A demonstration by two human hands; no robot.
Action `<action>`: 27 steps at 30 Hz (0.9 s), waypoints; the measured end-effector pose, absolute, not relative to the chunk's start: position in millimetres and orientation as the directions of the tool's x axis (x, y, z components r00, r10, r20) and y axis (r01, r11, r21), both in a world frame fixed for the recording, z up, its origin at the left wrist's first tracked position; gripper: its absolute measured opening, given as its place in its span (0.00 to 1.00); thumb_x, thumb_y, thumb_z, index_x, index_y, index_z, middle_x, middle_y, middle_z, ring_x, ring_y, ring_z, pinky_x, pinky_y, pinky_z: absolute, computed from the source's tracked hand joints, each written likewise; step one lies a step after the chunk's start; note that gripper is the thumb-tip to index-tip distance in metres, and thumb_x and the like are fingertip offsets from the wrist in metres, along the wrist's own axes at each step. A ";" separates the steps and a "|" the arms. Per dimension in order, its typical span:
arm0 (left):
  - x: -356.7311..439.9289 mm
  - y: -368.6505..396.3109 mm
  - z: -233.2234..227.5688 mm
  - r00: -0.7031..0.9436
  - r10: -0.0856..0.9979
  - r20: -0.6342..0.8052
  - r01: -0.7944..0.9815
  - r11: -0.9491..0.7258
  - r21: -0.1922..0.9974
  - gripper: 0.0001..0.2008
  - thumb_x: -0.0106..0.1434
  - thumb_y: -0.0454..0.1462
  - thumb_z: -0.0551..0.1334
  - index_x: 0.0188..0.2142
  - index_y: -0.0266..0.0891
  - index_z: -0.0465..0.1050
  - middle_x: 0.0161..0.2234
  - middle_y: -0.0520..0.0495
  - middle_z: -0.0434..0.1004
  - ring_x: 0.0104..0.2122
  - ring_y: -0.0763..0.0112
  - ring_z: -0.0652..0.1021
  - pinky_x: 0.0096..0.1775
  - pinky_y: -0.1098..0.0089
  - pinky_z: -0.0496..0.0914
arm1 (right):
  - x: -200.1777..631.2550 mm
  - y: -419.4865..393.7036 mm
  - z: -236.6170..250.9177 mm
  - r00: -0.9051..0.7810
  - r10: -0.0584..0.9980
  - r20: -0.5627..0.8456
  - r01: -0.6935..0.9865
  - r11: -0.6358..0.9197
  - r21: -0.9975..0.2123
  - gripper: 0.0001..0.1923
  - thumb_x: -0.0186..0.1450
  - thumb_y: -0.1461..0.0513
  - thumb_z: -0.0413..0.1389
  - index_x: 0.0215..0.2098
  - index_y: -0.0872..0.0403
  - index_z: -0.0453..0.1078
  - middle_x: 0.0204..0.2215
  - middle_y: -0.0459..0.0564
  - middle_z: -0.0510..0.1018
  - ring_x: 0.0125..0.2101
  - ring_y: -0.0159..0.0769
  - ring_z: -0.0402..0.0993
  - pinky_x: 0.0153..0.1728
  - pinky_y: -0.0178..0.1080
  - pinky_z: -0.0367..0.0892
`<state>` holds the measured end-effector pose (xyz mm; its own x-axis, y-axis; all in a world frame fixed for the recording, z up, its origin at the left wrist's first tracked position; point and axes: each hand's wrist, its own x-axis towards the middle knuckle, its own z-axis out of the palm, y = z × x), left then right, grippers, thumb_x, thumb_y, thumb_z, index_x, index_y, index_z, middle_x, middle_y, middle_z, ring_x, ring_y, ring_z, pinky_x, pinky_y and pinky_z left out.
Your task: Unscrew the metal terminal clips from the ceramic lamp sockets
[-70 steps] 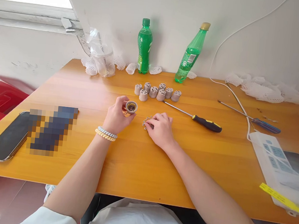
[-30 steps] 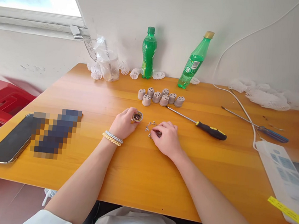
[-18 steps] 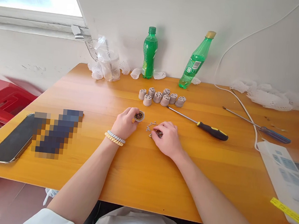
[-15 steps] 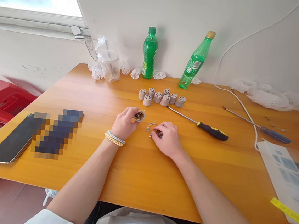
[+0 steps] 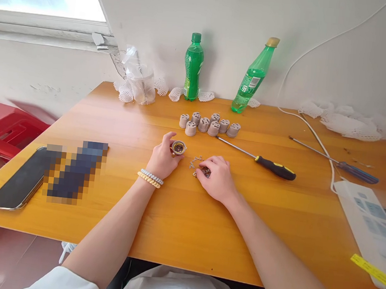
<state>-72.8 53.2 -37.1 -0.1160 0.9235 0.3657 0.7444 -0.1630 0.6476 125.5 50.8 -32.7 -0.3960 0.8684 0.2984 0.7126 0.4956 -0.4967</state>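
My left hand (image 5: 164,157) grips a grey ceramic lamp socket (image 5: 178,148) by its side, its open end with a brass-coloured metal lining turned up toward me. My right hand (image 5: 217,177) rests low over the table, fingers curled round small dark and brassy metal parts (image 5: 206,171); how many it grips is hidden. Just left of those fingers, tiny silvery nuts or screws (image 5: 192,163) lie scattered on the wood. Behind both hands, several more ceramic lamp sockets (image 5: 203,125) stand grouped on the table.
A black-and-yellow screwdriver (image 5: 275,168) and a blue-handled screwdriver (image 5: 357,172) lie to the right, near a white cable (image 5: 321,146). Two green bottles (image 5: 192,73) stand by the wall. A phone (image 5: 17,179) lies at left, a plastic packet (image 5: 370,227) at right.
The lamp socket has tilted so that more of its inner lining shows, and my left index finger has lifted off its rim. My right hand stays nearly in place.
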 end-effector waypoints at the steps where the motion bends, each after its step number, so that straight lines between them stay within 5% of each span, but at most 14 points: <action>1: -72.9 53.2 -37.1 -0.106 0.916 0.387 0.752 -0.181 0.634 0.31 0.51 0.30 0.67 0.52 0.44 0.56 0.39 0.49 0.78 0.34 0.67 0.79 0.39 0.66 0.72 | 125.6 51.0 -32.7 -0.398 0.868 0.297 0.712 0.497 -0.496 0.04 0.61 0.62 0.57 0.31 0.54 0.74 0.32 0.51 0.76 0.39 0.41 0.68 0.43 0.45 0.59; 17: -67.0 47.7 -31.5 0.060 0.733 0.678 0.764 -0.471 0.442 0.04 0.58 0.36 0.63 0.34 0.41 0.69 0.34 0.47 0.76 0.34 0.72 0.76 0.38 0.70 0.72 | 125.7 50.0 -30.8 -0.412 0.865 0.285 0.701 0.501 -0.507 0.05 0.61 0.62 0.57 0.32 0.54 0.74 0.32 0.51 0.75 0.39 0.41 0.68 0.43 0.45 0.61; 24: -74.8 54.1 -37.9 -0.078 0.829 0.554 0.811 -0.270 0.518 0.08 0.54 0.41 0.66 0.24 0.39 0.72 0.27 0.49 0.72 0.24 0.74 0.72 0.31 0.70 0.70 | 125.6 49.7 -31.6 -0.415 0.862 0.292 0.690 0.507 -0.517 0.04 0.60 0.62 0.57 0.31 0.53 0.74 0.32 0.51 0.75 0.39 0.41 0.68 0.43 0.45 0.62; 27: -78.7 57.0 -41.0 -0.104 0.838 0.536 0.803 -0.248 0.542 0.06 0.54 0.40 0.66 0.28 0.39 0.73 0.30 0.48 0.74 0.26 0.72 0.74 0.32 0.70 0.71 | 126.1 49.9 -31.9 -0.413 0.861 0.298 0.687 0.509 -0.518 0.04 0.60 0.63 0.57 0.31 0.53 0.74 0.32 0.51 0.75 0.39 0.41 0.68 0.44 0.46 0.62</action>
